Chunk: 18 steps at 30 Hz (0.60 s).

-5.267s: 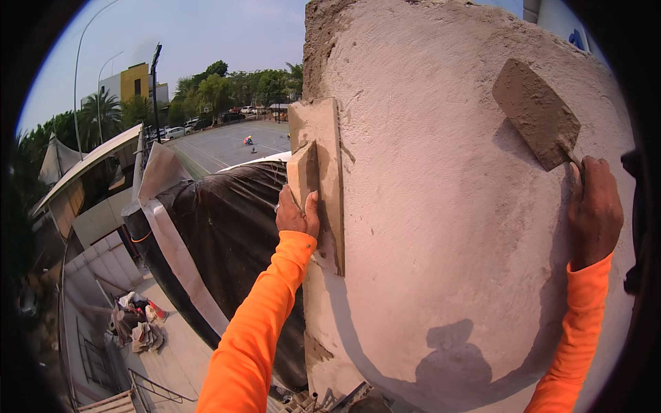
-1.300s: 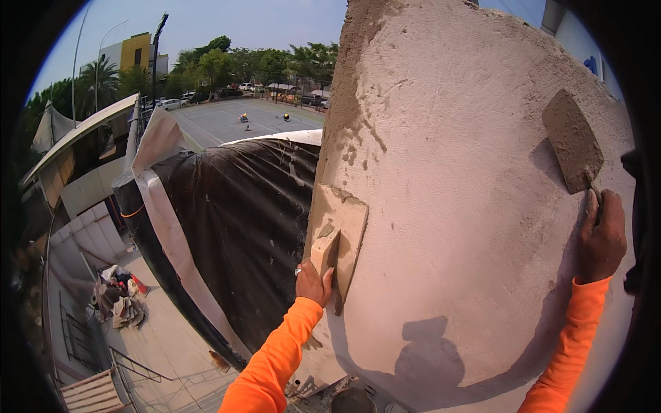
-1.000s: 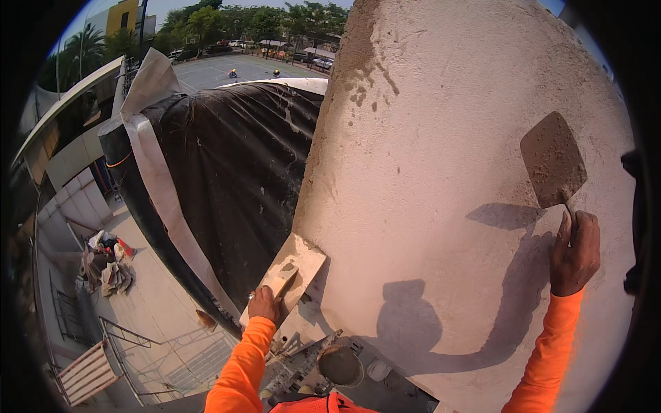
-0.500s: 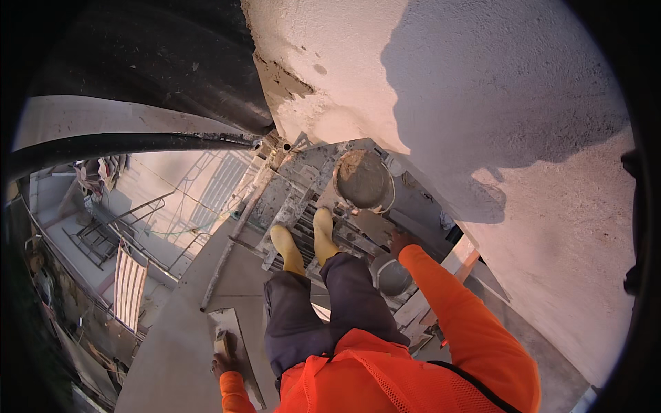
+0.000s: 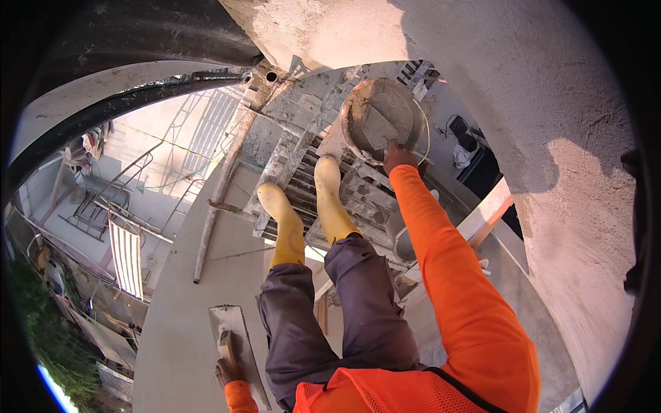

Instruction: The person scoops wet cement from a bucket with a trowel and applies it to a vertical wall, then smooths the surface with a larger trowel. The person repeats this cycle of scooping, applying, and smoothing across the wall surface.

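At the lower left, my left hand [image 5: 227,372] is closed round the wooden handle of a long rectangular plastering float [image 5: 237,344], its blade held beside my leg. My right hand [image 5: 398,155] reaches forward to the near rim of a round bucket [image 5: 348,127] of grey mortar. Closed in it is a trowel [image 5: 385,127], whose mortar-coated blade lies inside the bucket; the handle is hidden by my fingers. The bucket stands on the scaffold planks ahead of my right boot.
My yellow boots [image 5: 329,182] stand on slatted, mortar-caked planks [image 5: 303,168]. A smaller bucket [image 5: 405,244] sits under my right arm. A plastered wall [image 5: 585,158] rises on the right. Scaffold poles [image 5: 224,193] edge the left, with a drop to a lower level beyond.
My right hand has moved forward, bringing the trowel from beside the bucket into it. My view has shifted, showing more of the boots and less of the wall. The left hand still holds the float.
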Motion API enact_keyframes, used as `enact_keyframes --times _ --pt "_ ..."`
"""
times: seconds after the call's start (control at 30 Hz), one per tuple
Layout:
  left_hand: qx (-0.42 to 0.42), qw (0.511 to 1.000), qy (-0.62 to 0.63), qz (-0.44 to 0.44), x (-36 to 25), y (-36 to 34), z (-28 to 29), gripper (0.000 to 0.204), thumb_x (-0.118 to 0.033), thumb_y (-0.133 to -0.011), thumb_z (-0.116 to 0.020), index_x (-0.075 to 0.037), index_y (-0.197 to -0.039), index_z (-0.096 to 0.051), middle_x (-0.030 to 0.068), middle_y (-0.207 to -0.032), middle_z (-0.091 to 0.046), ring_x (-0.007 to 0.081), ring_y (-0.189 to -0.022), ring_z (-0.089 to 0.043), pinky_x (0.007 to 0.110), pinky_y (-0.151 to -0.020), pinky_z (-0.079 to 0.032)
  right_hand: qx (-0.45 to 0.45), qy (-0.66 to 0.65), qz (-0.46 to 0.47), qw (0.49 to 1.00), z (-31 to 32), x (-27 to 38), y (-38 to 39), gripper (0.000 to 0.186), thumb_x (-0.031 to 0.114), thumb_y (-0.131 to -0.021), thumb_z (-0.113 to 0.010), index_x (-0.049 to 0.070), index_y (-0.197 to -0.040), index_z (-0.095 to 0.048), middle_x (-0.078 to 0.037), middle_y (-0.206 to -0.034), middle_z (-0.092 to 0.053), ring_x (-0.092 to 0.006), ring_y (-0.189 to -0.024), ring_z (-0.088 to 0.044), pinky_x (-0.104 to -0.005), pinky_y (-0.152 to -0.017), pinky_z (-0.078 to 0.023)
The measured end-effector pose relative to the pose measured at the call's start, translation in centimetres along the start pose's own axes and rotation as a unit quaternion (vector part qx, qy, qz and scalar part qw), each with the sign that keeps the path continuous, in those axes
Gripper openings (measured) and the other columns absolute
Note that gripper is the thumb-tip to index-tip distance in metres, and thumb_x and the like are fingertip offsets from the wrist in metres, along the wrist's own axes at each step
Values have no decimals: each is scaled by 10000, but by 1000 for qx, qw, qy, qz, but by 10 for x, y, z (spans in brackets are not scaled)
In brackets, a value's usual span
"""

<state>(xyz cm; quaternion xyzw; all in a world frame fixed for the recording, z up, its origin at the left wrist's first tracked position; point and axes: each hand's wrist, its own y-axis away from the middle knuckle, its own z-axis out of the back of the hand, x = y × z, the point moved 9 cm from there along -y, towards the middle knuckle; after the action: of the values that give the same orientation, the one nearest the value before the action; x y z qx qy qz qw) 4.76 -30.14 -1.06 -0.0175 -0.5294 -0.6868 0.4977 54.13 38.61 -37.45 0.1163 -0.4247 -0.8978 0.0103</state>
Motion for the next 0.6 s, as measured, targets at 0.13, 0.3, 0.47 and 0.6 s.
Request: enact_keyframes --times 0.13,0.3,0.47,0.6 --pt "-31 999 12 -20 -21 -9 21 478 -330 -829 -744 -92 -1164 -501 214 -1132 -623 472 -1092 -594 589 -925 -486 -88 -107 48 989 -4 9 21 492 314 -934 -637 132 -1368 -494 -192 -1197 -691 -400 -1049 -698 -529 -859 -568" --pt "-53 998 4 -39 -38 -7 48 467 -292 -811 -762 -93 -1160 -522 200 -1150 -616 445 -1078 -608 551 -945 -500 -194 -223 55 954 12 -36 77 419 306 -917 -669 153 -1287 -544 -149 -1159 -707 -385 -1013 -700 -530 -845 -562" --pt "-78 994 44 -70 -55 -3 80 501 -282 -800 -784 -95 -1178 -514 193 -1161 -614 438 -1102 -609 546 -948 -505 -269 -202 91 937 62 -75 152 367 284 -902 -680 141 -1230 -599 -165 -1110 -718 -403 -1010 -684 -541 -829 -541" --pt "-110 987 62 -95 -61 14 115 528 -290 -797 -799 -96 -1198 -515 176 -1179 -615 423 -1123 -612 536 -945 -515 -265 -231 121 928 133 -74 224 333 286 -883 -698 119 -1158 -608 -198 -1023 -720 -437 -968 -683 -550 -826 -531"
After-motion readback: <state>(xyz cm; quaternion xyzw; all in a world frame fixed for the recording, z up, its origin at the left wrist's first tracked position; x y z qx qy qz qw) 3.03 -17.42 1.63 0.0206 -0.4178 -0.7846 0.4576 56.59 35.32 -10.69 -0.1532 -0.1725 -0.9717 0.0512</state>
